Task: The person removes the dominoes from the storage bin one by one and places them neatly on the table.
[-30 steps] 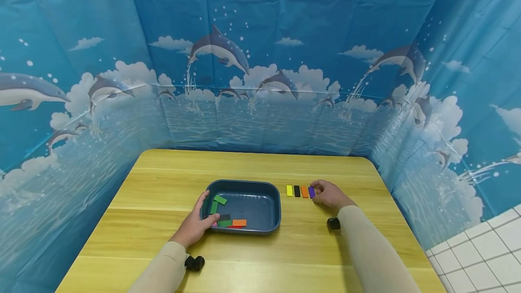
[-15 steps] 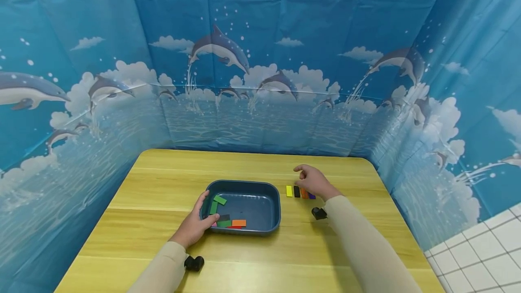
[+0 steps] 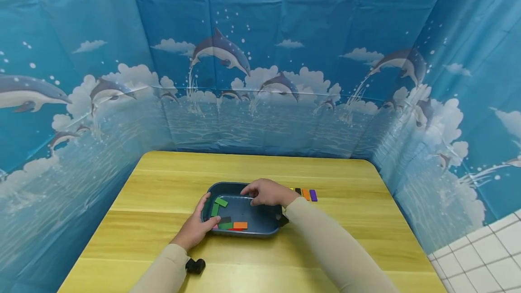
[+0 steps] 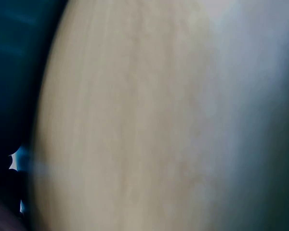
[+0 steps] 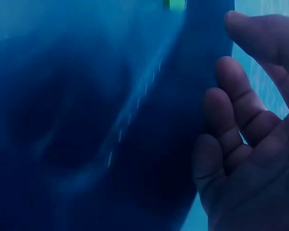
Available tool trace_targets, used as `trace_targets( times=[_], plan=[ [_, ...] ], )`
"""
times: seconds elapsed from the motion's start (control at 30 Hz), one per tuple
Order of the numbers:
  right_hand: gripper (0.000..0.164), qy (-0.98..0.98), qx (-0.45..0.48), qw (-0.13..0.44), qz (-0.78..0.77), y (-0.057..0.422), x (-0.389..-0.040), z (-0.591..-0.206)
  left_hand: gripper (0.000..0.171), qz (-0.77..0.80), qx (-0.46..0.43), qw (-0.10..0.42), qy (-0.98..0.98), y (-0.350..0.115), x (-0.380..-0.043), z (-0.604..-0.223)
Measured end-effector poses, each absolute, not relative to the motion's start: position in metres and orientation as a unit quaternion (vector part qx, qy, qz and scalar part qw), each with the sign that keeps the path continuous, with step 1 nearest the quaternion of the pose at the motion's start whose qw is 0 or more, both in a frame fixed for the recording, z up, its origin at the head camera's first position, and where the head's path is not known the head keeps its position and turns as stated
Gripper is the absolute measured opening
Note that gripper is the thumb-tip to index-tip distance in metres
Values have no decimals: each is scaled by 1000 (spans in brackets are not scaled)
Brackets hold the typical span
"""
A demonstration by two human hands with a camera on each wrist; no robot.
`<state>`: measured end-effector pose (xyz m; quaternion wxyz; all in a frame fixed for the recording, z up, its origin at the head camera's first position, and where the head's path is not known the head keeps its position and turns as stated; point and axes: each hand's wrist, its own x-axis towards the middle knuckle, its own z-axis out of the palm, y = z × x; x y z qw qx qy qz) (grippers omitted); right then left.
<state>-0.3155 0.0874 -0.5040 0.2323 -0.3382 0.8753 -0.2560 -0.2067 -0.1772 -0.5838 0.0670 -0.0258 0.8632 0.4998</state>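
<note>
My left hand (image 3: 194,228) grips the left side of a dark blue plastic basin (image 3: 262,220), thumb inside and fingers outside. Flat rectangular blocks lie in it: two green blocks, one tilted (image 3: 221,202), and near the front an orange block (image 3: 240,225) among black, green, red and pink ones. Over the basin's back right part hovers my right hand (image 3: 266,192), fingers loosely bent and holding nothing. The right wrist view shows that hand's fingers (image 5: 236,86) apart from the thumb, beside the basin wall. Only blurred tabletop and the basin's dark side show in the left wrist view.
Right of the basin, a row of upright-lying blocks includes a purple block (image 3: 313,195), an orange block (image 3: 305,194) and a black block (image 3: 298,191); the yellow one is mostly behind my right hand. A dolphin-printed curtain (image 3: 260,121) surrounds the wooden table (image 3: 171,184).
My right hand has let go of the purple block at the row's right end and moved left over the basin. The left hand keeps its grip on the basin.
</note>
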Motion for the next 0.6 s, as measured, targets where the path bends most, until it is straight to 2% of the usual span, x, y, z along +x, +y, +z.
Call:
trace_targets(
  times=[0.17, 0.33, 0.6],
  plan=[
    [41, 866, -377, 254, -207, 63, -305, -516, 78, 495, -33, 66, 866, -177, -204, -586],
    [43, 865, -373, 286, -176, 53, -299, -526, 78, 496, -32, 68, 865, -176, -205, -590],
    [47, 861, -381, 302, -152, 44, -302, -535, 77, 494, -27, 59, 867, -177, -207, -586]
  ],
)
